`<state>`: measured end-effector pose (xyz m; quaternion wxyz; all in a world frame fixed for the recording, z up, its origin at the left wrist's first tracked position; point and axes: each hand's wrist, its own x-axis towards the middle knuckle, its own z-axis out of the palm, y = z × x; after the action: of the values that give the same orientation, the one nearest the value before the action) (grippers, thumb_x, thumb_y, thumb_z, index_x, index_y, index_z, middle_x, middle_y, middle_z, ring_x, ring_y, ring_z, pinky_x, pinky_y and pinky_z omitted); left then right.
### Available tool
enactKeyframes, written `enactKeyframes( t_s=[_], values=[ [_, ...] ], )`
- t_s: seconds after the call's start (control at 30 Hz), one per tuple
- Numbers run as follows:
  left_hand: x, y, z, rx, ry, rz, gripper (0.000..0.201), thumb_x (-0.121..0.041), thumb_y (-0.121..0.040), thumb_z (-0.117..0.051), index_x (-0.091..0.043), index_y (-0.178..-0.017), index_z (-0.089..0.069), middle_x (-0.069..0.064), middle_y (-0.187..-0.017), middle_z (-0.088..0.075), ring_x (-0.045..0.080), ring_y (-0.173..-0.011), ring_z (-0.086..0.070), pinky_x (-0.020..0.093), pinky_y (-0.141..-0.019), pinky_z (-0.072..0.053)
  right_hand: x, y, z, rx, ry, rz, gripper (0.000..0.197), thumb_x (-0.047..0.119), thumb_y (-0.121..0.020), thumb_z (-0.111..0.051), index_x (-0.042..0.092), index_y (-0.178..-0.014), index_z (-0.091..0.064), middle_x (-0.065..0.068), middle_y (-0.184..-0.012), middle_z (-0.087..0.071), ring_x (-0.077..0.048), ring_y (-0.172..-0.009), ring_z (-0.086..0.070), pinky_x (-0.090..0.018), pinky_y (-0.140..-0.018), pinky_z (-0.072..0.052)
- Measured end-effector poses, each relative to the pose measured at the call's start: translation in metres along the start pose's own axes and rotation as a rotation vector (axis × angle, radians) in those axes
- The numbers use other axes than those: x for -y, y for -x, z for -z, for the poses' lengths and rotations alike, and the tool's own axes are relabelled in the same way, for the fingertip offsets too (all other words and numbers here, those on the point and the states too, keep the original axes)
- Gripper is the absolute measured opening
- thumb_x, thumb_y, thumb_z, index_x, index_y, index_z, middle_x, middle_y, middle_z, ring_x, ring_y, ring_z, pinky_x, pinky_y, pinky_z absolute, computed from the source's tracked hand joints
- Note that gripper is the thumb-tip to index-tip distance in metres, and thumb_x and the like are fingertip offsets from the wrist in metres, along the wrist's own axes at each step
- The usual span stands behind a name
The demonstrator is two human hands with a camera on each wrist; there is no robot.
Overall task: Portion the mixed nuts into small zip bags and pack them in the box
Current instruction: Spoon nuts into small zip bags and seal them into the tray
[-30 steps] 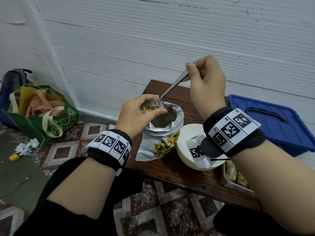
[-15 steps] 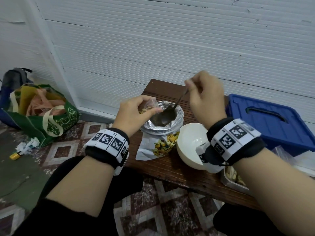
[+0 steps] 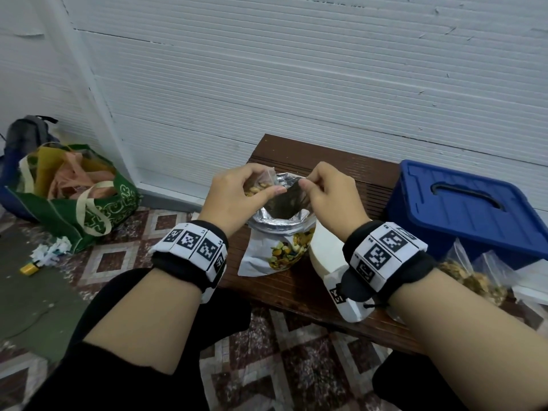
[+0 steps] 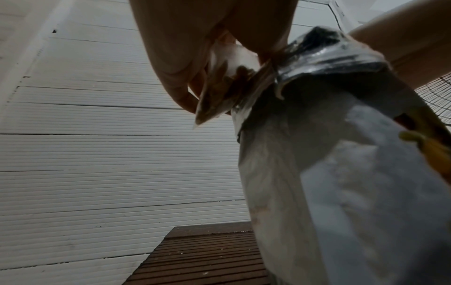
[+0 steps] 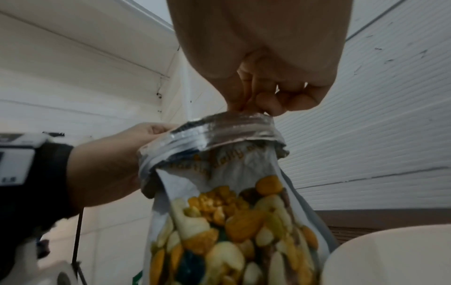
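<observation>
The white mixed nuts pouch [image 3: 278, 250] stands open on the brown bench [image 3: 296, 289], its foil rim rolled down. Beside the pouch's left rim, my left hand [image 3: 267, 185] pinches a small clear zip bag [image 3: 256, 189] that is partly filled with nuts. The bag [image 4: 219, 86] hangs from those fingers in the left wrist view. Over the pouch mouth, my right hand [image 3: 304, 183] pinches the top of the spoon handle, and the rest of the spoon is hidden down inside. In the right wrist view its curled fingers [image 5: 268, 106] touch the foil rim of the pouch [image 5: 231, 221].
A white bowl [image 3: 326, 250] sits right of the pouch, under my right wrist. A blue box [image 3: 462, 209] with its lid on stands at the bench's right end, with filled zip bags [image 3: 462, 274] in front of it. On the floor to the left stands a green shopping bag [image 3: 86, 197].
My right hand came down from above the small bag, and the spoon went from the bag's mouth into the pouch. My left hand kept hold of the zip bag.
</observation>
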<state>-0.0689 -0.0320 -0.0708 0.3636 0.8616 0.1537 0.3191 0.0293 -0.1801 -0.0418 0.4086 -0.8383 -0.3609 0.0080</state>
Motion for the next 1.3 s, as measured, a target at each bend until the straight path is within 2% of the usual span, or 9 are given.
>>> enactKeyframes(
  t_s=[0.1,0.3,0.5,0.67,0.73,0.83,0.97,1.17,1.3],
  values=[
    [-0.001,0.000,0.000,0.001,0.016,0.015,0.036,-0.042,-0.075,-0.077,-0.021,-0.103,-0.069,-0.006,-0.090,-0.069,0.004,-0.083,-0.061,0.014,-0.074,-0.049,0.001,-0.001,0.004,-0.101,-0.166,-0.137,0.026,0.019,-0.094,-0.057,0.016,-0.070,-0.046,-0.003,-0.070,-0.060,-0.018,-0.067,-0.058,-0.028,-0.063,-0.045],
    [0.000,0.000,0.002,0.010,0.006,0.032,0.045,-0.051,-0.073,-0.073,-0.022,-0.107,-0.069,-0.009,-0.090,-0.068,0.001,-0.083,-0.061,0.014,-0.072,-0.050,-0.006,-0.013,0.025,-0.322,-0.245,-0.332,0.023,0.023,-0.095,-0.053,0.016,-0.074,-0.048,-0.001,-0.082,-0.057,-0.006,-0.064,-0.047,-0.019,-0.056,-0.036],
    [-0.002,0.000,0.006,0.024,0.003,0.025,0.057,-0.061,-0.071,-0.060,-0.025,-0.114,-0.067,-0.009,-0.093,-0.067,-0.001,-0.082,-0.056,0.006,-0.070,-0.042,-0.013,-0.023,0.042,-0.392,-0.241,-0.406,0.029,0.022,-0.095,-0.053,0.018,-0.068,-0.043,0.003,-0.077,-0.050,-0.008,-0.069,-0.046,-0.025,-0.071,-0.037],
    [-0.001,0.000,0.010,0.040,0.016,0.006,0.062,-0.063,-0.068,-0.058,-0.025,-0.116,-0.067,-0.003,-0.096,-0.069,0.009,-0.086,-0.060,0.009,-0.072,-0.043,-0.008,-0.029,0.061,-0.456,-0.216,-0.383,0.028,0.021,-0.095,-0.052,0.017,-0.069,-0.044,0.007,-0.070,-0.047,-0.004,-0.064,-0.045,-0.021,-0.069,-0.035],
    [-0.002,0.000,0.010,0.058,0.028,0.002,0.063,-0.063,-0.066,-0.059,-0.026,-0.116,-0.066,-0.003,-0.097,-0.070,0.010,-0.088,-0.061,0.010,-0.073,-0.045,-0.007,-0.034,0.068,-0.484,-0.212,-0.370,0.026,0.021,-0.095,-0.052,0.018,-0.071,-0.044,0.003,-0.079,-0.057,-0.008,-0.072,-0.051,-0.022,-0.070,-0.037],
    [-0.002,0.000,0.010,0.064,0.041,-0.009,0.065,-0.063,-0.065,-0.061,-0.025,-0.117,-0.066,-0.005,-0.098,-0.070,0.007,-0.089,-0.062,0.008,-0.075,-0.046,-0.006,-0.040,0.073,-0.522,-0.208,-0.334,0.026,0.022,-0.095,-0.051,0.021,-0.070,-0.043,-0.013,-0.098,-0.067,-0.017,-0.089,-0.060,-0.017,-0.063,-0.038],
    [-0.004,0.001,0.008,0.077,0.042,-0.015,0.066,-0.064,-0.064,-0.062,-0.026,-0.117,-0.066,-0.010,-0.099,-0.067,-0.007,-0.088,-0.057,0.002,-0.075,-0.043,0.001,-0.042,0.071,-0.503,-0.210,-0.304,0.023,0.023,-0.096,-0.050,0.019,-0.074,-0.044,-0.013,-0.101,-0.067,-0.012,-0.085,-0.056,-0.006,-0.055,-0.031],
    [-0.010,0.001,0.005,0.061,0.064,-0.023,0.066,-0.062,-0.062,-0.065,-0.025,-0.117,-0.066,-0.016,-0.097,-0.062,-0.014,-0.088,-0.054,0.000,-0.076,-0.041,0.017,-0.040,0.055,-0.446,-0.227,-0.240,0.023,0.023,-0.095,-0.052,0.019,-0.074,-0.044,-0.015,-0.099,-0.067,-0.016,-0.082,-0.056,-0.013,-0.059,-0.035],
    [-0.013,0.003,0.003,0.043,0.081,-0.027,0.062,-0.060,-0.062,-0.066,-0.028,-0.116,-0.065,-0.026,-0.091,-0.057,-0.020,-0.085,-0.052,0.001,-0.074,-0.042,0.027,-0.036,0.046,-0.417,-0.295,-0.178,0.023,0.022,-0.094,-0.053,0.020,-0.073,-0.044,-0.018,-0.095,-0.067,-0.027,-0.085,-0.064,-0.027,-0.069,-0.047]
  ],
)
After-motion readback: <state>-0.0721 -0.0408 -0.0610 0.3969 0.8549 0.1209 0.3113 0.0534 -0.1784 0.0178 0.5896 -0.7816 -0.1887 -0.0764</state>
